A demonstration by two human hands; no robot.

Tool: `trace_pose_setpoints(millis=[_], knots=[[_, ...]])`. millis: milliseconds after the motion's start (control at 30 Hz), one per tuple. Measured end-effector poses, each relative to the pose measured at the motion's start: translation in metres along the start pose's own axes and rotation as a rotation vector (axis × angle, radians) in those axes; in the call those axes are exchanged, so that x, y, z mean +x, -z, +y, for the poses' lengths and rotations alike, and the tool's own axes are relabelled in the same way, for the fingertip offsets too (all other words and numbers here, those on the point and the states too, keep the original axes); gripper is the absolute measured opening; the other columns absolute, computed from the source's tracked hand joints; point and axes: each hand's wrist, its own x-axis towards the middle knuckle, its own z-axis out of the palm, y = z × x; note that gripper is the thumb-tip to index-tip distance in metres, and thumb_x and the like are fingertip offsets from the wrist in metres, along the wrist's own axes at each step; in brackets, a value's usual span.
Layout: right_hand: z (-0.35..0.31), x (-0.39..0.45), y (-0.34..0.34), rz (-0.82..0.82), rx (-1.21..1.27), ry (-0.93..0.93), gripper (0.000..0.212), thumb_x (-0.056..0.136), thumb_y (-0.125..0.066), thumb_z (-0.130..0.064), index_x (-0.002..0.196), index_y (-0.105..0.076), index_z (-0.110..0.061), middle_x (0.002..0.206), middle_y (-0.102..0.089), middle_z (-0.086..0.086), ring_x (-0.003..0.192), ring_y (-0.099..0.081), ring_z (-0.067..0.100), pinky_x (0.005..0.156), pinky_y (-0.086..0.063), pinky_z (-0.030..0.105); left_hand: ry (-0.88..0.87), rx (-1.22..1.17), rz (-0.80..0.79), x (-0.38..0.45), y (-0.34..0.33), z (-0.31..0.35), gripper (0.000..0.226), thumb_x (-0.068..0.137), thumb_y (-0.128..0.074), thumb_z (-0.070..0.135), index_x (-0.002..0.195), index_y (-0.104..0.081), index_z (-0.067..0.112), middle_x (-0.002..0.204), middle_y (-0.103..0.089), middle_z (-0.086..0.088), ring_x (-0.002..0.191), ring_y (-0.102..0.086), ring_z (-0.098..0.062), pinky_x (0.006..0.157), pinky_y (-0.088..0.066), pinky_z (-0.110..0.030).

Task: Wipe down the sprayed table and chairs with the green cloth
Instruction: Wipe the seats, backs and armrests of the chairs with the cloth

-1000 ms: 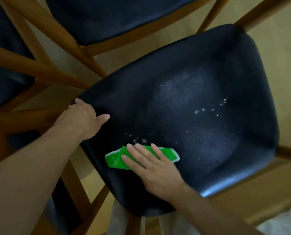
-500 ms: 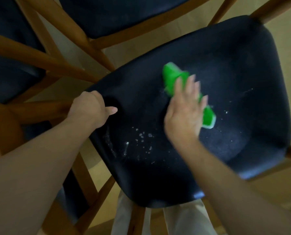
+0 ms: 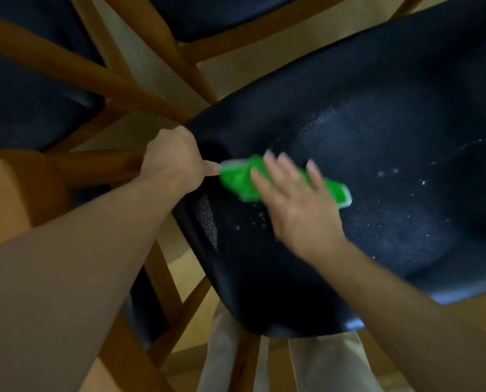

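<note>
A chair with a black padded seat [image 3: 377, 154] fills the middle and right of the head view. White spray droplets dot the seat, mostly right of the cloth. My right hand [image 3: 295, 199] lies flat on the green cloth [image 3: 237, 179] and presses it onto the seat's left part. Motion blurs both. My left hand [image 3: 171, 162] grips the seat's left edge, thumb on top, almost touching the cloth's left end.
Two more black-seated chairs with wooden frames stand at the top [image 3: 222, 15] and left [image 3: 24, 108]. Wooden legs and rails [image 3: 94, 77] cross between them. Pale trouser legs [image 3: 224, 357] show under the seat's near edge, above a light wooden floor.
My right hand has swept the cloth from the seat's upper middle down and left, close to my left hand. The left hand keeps its grip on the edge. The view has shifted closer.
</note>
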Motion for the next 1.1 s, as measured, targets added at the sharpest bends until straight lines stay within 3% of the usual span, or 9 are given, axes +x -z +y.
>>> trace_pose_setpoints(millis=[167,333,433,533,633,767,900,967,1100], knots=[[-0.019,0.039,0.002,0.044,0.021,-0.321,0.066,0.087,-0.058,-0.01,0.148,-0.035,-0.013,0.157,-0.028,0.014,0.144,-0.027,0.03,0.114,-0.013,0.05,0.028,-0.011,0.011,-0.001,0.0,0.003,0.074,0.063,-0.082,0.058,0.103,-0.056,0.0,0.103,-0.064,-0.02,0.086,-0.063,-0.034,0.049,-0.034,-0.027],[-0.051,-0.082,-0.015,-0.233,0.016,0.049,0.09,0.065,-0.079,-0.02,0.146,-0.039,-0.017,0.154,-0.029,0.01,0.141,-0.03,0.026,0.117,-0.013,0.051,0.029,-0.037,-0.027,-0.001,0.002,0.003,0.081,0.068,-0.081,0.055,0.118,-0.053,-0.002,0.116,-0.062,-0.021,0.102,-0.061,-0.037,0.065,-0.042,-0.033],[-0.048,-0.122,-0.02,-0.37,0.022,0.211,0.085,0.071,-0.071,-0.027,0.147,-0.033,-0.021,0.155,-0.026,0.004,0.14,-0.032,0.02,0.119,-0.006,0.045,0.055,-0.044,-0.052,-0.001,0.001,0.005,0.078,0.069,-0.08,0.054,0.118,-0.054,-0.001,0.114,-0.062,-0.02,0.099,-0.063,-0.037,0.062,-0.045,-0.036],[-0.036,-0.108,-0.014,-0.347,0.101,0.231,0.092,0.062,-0.083,-0.029,0.143,-0.04,-0.021,0.151,-0.035,0.004,0.137,-0.037,0.019,0.112,-0.026,0.044,0.048,-0.044,-0.036,-0.001,0.0,0.006,0.077,0.068,-0.081,0.053,0.117,-0.055,-0.001,0.111,-0.064,-0.02,0.097,-0.063,-0.036,0.06,-0.044,-0.036],[-0.035,-0.08,0.003,-0.143,0.314,0.018,0.066,0.072,-0.079,-0.008,0.134,-0.055,-0.01,0.141,-0.052,0.009,0.131,-0.048,0.024,0.105,-0.043,0.037,0.046,-0.06,-0.014,-0.001,0.002,0.006,0.079,0.066,-0.083,0.052,0.118,-0.056,-0.001,0.112,-0.064,-0.021,0.099,-0.063,-0.037,0.06,-0.043,-0.035],[-0.031,-0.034,0.036,0.021,0.579,-0.271,0.033,0.094,-0.05,-0.017,0.123,-0.063,-0.011,0.12,-0.062,0.004,0.108,-0.056,0.012,0.094,-0.037,0.01,0.034,-0.078,-0.006,-0.002,0.005,0.006,0.082,0.064,-0.085,0.052,0.118,-0.056,-0.002,0.114,-0.063,-0.021,0.101,-0.062,-0.038,0.062,-0.042,-0.034],[-0.004,-0.017,0.046,-0.01,0.758,-0.521,0.031,0.095,-0.052,-0.015,0.124,-0.061,-0.02,0.093,-0.064,-0.012,0.083,-0.058,0.004,0.079,-0.045,0.018,0.036,-0.094,-0.006,-0.003,0.004,0.005,0.08,0.065,-0.084,0.051,0.116,-0.056,-0.004,0.115,-0.062,-0.023,0.102,-0.061,-0.039,0.064,-0.041,-0.034],[0.016,-0.022,0.047,0.037,0.643,-0.654,0.037,0.094,-0.055,-0.013,0.13,-0.055,-0.019,0.086,-0.059,-0.019,0.076,-0.055,0.003,0.076,-0.041,0.015,0.036,-0.098,-0.001,-0.003,0.003,0.005,0.08,0.065,-0.084,0.05,0.116,-0.055,-0.004,0.115,-0.061,-0.024,0.102,-0.061,-0.04,0.064,-0.041,-0.035],[0.027,-0.033,0.054,0.236,0.544,-0.743,0.048,0.086,-0.062,-0.027,0.131,-0.05,-0.016,0.108,-0.06,0.001,0.084,-0.056,0.009,0.077,-0.036,0.007,0.045,-0.079,0.015,-0.002,0.002,0.005,0.084,0.065,-0.084,0.05,0.119,-0.053,-0.005,0.116,-0.06,-0.025,0.103,-0.061,-0.04,0.064,-0.043,-0.038]])
